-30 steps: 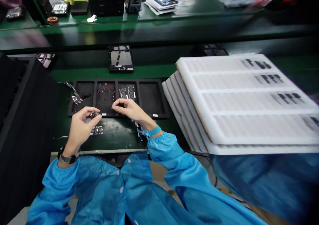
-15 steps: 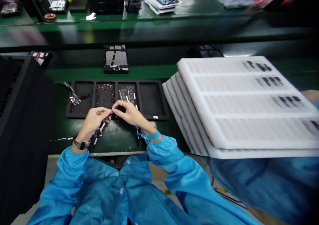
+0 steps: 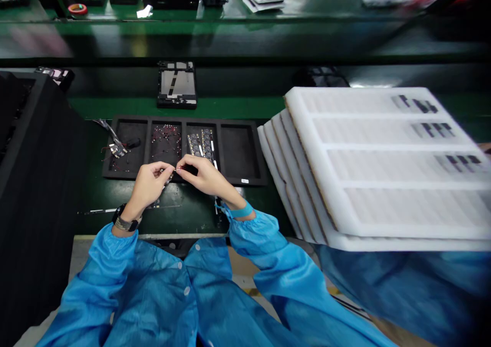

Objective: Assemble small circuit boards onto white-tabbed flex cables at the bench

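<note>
Reading clock directions from where the fingertips nearly meet, with twelve straight ahead. Pinching a small board in the left hand, hiding most of it behind thumb and forefinger, right at the dial's centre by the near rim of the black tray. Pinching a tiny piece between the fingertips of the right hand, not making out its shape.

Counting four compartments in the tray: seeing cables at ten, red-wired bits just short of twelve, lying too tangled for counting, and two columns of circuit boards between one and two, disappearing partly behind the right hand. Spotting one white label on the rim at three, finding any print too small for reading.

Noticing one thin strip at eight and a bit of another board at seven, mostly hiding behind the left hand. Seeing one flat device at twelve. Counting four slot rows on the topmost of the white foam trays at three, blurring too much for counting the dark pieces. Finding a black foam stack at nine, running out past the left edge. Spotting one tape roll at eleven.
</note>
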Available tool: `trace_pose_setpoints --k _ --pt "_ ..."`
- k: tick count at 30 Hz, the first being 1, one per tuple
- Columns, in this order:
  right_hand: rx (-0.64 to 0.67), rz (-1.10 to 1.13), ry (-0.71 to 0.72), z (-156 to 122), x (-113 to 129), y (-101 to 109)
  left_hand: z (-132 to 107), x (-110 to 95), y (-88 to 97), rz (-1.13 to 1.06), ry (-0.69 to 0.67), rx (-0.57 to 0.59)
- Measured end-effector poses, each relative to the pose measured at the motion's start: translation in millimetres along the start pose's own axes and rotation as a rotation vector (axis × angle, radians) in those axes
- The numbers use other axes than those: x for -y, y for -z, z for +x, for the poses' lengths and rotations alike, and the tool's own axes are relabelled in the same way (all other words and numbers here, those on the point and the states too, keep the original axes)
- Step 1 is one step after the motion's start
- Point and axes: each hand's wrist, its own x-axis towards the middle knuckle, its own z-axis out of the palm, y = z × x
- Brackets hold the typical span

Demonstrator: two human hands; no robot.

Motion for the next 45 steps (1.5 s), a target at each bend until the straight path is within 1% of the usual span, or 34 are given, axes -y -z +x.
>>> trace_pose_setpoints --k 4,6,8,13,21,28,32,37,41,45 --pt "-0.017 0.037 0.017 0 2 -1 1 1 2.1 -0.116 0.004 -0.079" --pt "-0.029 0.046 0.035 -1 3 -2 2 3 0.3 -0.203 0.019 -0.116" --pt "-0.044 0.048 0.054 -1 5 -2 3 4 -2.7 -0.272 0.031 -0.129" --pt "-0.056 0.031 0.073 -2 6 -3 4 5 -7.3 -0.314 0.035 -0.105" --pt "-0.04 0.074 0.066 -2 2 -2 3 4 -2.0 -0.247 0.009 -0.013" --pt "-0.016 0.075 0.066 -2 0 -1 5 5 -2.5 -0.295 0.035 0.006" --pt "0.005 0.114 0.038 -2 0 1 6 5 -3.3 -0.325 0.057 0.024" --pt "0.024 0.148 -0.017 -2 -2 0 5 6 -3.8 -0.34 0.032 0.038" --pt "0.036 0.197 -0.096 -2 -3 -1 4 7 -3.1 -0.322 0.016 0.04" --pt "0.082 0.292 -0.177 -2 -3 1 5 9 -2.6 -0.352 0.036 0.076"
